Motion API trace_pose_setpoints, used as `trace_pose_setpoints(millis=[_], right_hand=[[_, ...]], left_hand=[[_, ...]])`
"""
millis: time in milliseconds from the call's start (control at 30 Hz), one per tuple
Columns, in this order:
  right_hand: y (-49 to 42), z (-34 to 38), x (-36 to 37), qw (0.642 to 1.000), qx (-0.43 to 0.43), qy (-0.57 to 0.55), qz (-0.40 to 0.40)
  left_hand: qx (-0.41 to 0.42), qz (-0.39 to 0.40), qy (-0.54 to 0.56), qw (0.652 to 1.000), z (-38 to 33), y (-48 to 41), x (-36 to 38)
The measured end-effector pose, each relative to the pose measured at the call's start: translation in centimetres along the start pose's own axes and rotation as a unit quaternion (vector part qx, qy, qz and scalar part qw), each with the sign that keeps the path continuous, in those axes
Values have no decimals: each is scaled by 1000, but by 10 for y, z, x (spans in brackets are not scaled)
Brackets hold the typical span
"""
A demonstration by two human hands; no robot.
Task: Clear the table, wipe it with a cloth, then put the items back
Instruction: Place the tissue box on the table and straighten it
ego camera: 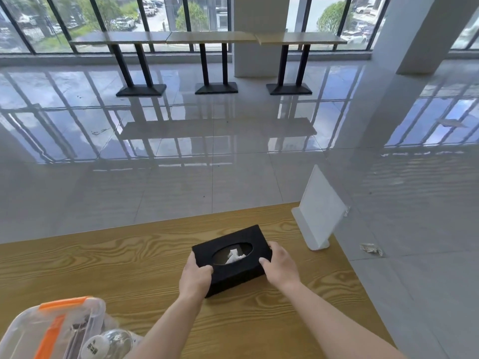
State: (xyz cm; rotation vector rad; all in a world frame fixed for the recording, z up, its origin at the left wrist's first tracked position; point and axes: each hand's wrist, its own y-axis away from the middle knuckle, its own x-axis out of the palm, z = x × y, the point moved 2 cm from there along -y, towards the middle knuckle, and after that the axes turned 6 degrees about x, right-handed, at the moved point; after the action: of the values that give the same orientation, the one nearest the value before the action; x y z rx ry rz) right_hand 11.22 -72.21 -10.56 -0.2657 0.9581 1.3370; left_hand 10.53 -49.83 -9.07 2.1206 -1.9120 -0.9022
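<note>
A black tissue box (234, 265) with an oval opening and white tissue inside sits on the wooden table (103, 265). My left hand (195, 277) grips its near left end, thumb on top. Over at the right end, my right hand (281, 265) holds the box with the thumb on its top edge. A white standing sign holder (320, 213) is upright near the table's far right corner.
A clear plastic container (51, 330) with orange clips stands at the near left, with a glass jar (108, 343) beside it. A crumpled scrap (371, 248) lies on the glossy tiled floor to the right. Tall tables (207, 37) line the far windows.
</note>
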Motion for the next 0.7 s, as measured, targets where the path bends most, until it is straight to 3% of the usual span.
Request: trace_pose_setpoints(millis=[400,700], right_hand=[[-5,-35,-26,994,61,-29,-86],[-25,-31,-39,994,34,-12,-107]], left_hand=[[93,101,-67,988,-23,-28,49],[161,90,-131,974,-24,-48,60]])
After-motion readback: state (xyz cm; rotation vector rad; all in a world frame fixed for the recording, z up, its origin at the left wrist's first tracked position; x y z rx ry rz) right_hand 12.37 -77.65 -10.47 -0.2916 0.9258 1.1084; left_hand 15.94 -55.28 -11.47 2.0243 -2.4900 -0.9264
